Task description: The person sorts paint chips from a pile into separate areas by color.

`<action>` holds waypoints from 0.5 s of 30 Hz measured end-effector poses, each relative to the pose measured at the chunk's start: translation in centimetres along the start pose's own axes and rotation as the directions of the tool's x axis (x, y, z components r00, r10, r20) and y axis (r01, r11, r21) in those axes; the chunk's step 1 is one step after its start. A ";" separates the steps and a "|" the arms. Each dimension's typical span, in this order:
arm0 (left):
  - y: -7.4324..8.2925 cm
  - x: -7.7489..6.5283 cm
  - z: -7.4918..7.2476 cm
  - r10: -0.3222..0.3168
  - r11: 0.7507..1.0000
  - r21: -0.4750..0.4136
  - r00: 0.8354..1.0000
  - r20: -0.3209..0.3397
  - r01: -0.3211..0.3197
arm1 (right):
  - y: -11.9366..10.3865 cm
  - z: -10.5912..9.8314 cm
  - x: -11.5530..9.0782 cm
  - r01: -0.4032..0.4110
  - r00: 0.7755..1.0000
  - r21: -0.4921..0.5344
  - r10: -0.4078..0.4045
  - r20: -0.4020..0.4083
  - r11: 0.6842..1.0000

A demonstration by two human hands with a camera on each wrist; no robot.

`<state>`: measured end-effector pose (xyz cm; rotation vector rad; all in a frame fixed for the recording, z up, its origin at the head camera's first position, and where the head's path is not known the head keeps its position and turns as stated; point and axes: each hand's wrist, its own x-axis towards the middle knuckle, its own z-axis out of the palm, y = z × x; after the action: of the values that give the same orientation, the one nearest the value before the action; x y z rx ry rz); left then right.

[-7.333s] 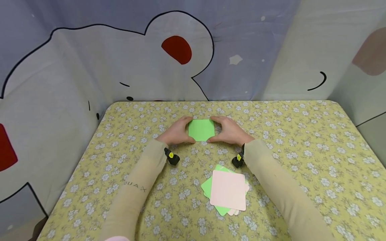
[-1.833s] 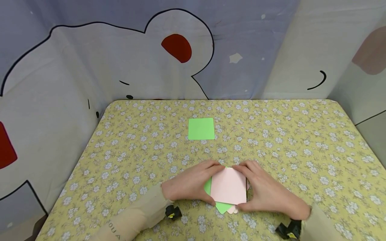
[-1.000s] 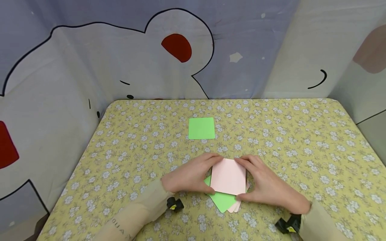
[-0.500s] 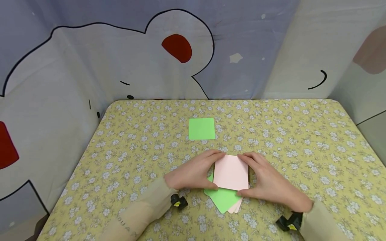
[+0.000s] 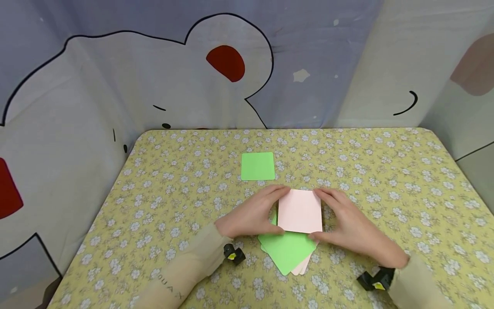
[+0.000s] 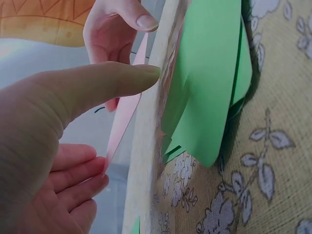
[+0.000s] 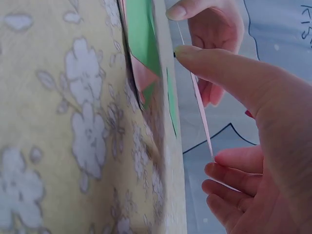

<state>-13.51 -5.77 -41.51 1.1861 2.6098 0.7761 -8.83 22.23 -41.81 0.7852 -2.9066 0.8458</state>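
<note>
A pink square card [image 5: 299, 211] is held level between my two hands, raised off the pile. My left hand [image 5: 254, 213] pinches its left corners between thumb and fingers. At its right corners my right hand [image 5: 352, 225] grips in the same way. Both wrist views show the card [image 6: 124, 117] edge-on, clear of what lies below. Beneath and nearer to me is a loose fanned pile, a green card [image 5: 287, 253] on top and pink card corners [image 5: 302, 268] sticking out under it. The pile's far part is hidden by the held card.
A single green square card [image 5: 257, 166] lies flat farther back on the table. The yellow floral tablecloth [image 5: 386, 180] covers the table, which ends at a printed cartoon curtain [image 5: 308, 51] behind. Black wrist cameras [image 5: 234, 254] sit under both sleeves.
Earlier, both hands were at the green card at the back, then came to the pile and took the pink card. Since then the pink card has risen and moved away from me, slightly right.
</note>
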 end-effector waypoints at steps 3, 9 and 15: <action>-0.1 0.1 0.0 0.007 1.000 -0.011 1.000 -0.023 -0.007 | 0.1 -0.3 -0.1 0.001 1.000 -0.004 -0.002 -0.022 1.000; -0.3 0.3 0.0 0.005 1.000 -0.026 1.000 -0.028 -0.006 | 0.3 -0.4 0.1 0.035 0.998 0.003 -0.035 -0.054 0.999; -0.5 1.1 -0.3 0.003 1.000 -0.020 1.000 -0.031 -0.004 | 0.9 -0.6 0.6 0.051 0.995 0.005 -0.051 -0.090 0.999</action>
<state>-14.71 -5.33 -41.42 1.1831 2.6184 0.8262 -9.86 22.85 -41.67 0.7962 -2.7944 0.8638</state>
